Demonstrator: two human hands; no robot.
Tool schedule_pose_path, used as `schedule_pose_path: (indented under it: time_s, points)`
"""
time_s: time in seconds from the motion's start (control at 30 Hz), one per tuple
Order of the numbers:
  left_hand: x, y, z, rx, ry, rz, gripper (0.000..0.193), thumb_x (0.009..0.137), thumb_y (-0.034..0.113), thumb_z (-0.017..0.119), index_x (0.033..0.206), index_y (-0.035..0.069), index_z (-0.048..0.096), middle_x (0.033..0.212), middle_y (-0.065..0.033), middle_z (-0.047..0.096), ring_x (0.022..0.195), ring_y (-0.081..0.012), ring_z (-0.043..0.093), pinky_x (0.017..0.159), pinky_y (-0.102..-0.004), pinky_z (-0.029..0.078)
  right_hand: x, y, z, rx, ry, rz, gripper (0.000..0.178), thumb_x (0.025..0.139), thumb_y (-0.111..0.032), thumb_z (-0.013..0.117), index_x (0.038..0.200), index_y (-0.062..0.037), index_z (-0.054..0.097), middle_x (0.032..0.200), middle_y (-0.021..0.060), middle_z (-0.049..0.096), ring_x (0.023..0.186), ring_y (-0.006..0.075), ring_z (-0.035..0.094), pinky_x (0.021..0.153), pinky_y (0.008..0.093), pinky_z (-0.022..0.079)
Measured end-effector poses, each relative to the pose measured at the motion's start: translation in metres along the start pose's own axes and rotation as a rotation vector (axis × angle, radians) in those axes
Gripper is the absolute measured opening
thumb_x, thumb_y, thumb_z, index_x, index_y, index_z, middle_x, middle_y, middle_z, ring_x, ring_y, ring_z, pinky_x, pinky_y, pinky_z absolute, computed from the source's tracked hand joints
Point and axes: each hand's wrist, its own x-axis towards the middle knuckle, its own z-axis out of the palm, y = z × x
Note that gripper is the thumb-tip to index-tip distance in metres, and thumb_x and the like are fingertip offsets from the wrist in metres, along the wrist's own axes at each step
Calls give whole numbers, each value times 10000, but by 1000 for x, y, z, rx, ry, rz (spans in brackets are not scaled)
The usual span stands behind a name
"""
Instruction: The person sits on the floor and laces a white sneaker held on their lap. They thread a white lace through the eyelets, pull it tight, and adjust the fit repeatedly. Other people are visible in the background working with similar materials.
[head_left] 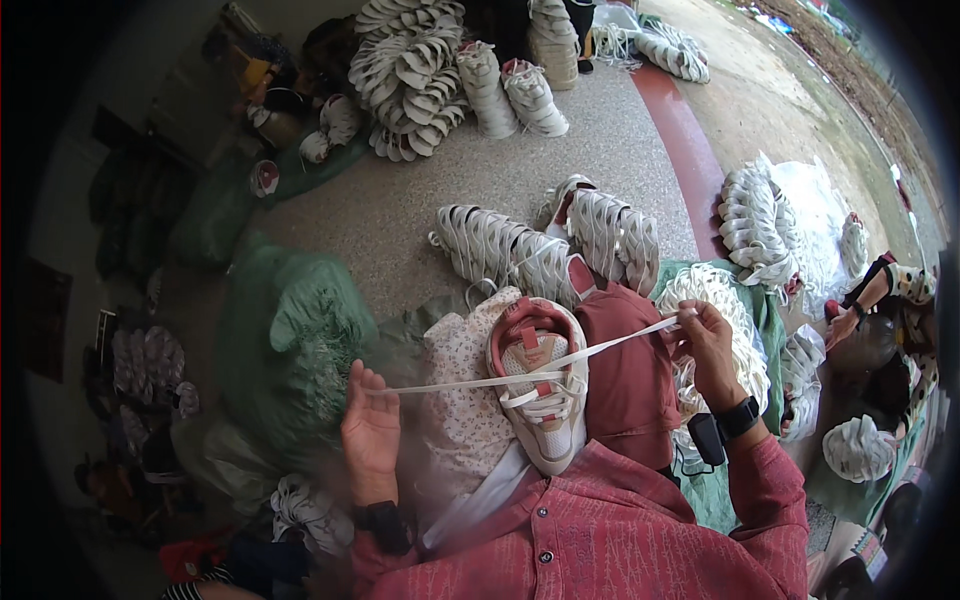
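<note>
A white and pink sneaker (540,385) rests on my lap, toe toward me. A flat white shoelace (590,352) runs through its eyelets and stretches taut to both sides. My left hand (370,425) pinches the lace's left end, fingers curled. My right hand (705,345) grips the other end, raised to the right of the shoe. Both wrists carry dark bands, and my sleeves are red.
Rows of stacked white shoes (530,250) lie on the speckled floor ahead, and more piles (410,75) stand farther back. A green sack (295,340) bulges at my left. A heap of white laces (735,330) lies at my right. Another person (885,300) sits at far right.
</note>
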Motion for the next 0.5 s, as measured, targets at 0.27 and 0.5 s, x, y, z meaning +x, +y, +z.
schedule_pose_path:
  time_s: [0.27, 0.5]
  points:
    - [-9, 13, 10, -125, -123, 20, 610, 1023, 89, 498, 1546, 26, 191, 1155, -92, 684, 1088, -172, 647, 976, -331, 512, 14, 12, -31, 701, 91, 226, 263, 1005, -196, 572, 1216, -39, 570, 1060, 41, 688, 939, 145, 651, 876, 320, 533]
    - [-7, 17, -11, -144, -277, -70, 524, 1036, 141, 503, 1510, 36, 305, 1169, -94, 654, 1053, -182, 648, 904, -308, 520, 11, -7, -25, 572, -178, 360, 169, 1005, -178, 549, 1056, -28, 609, 644, -78, 413, 527, 42, 360, 480, 214, 293]
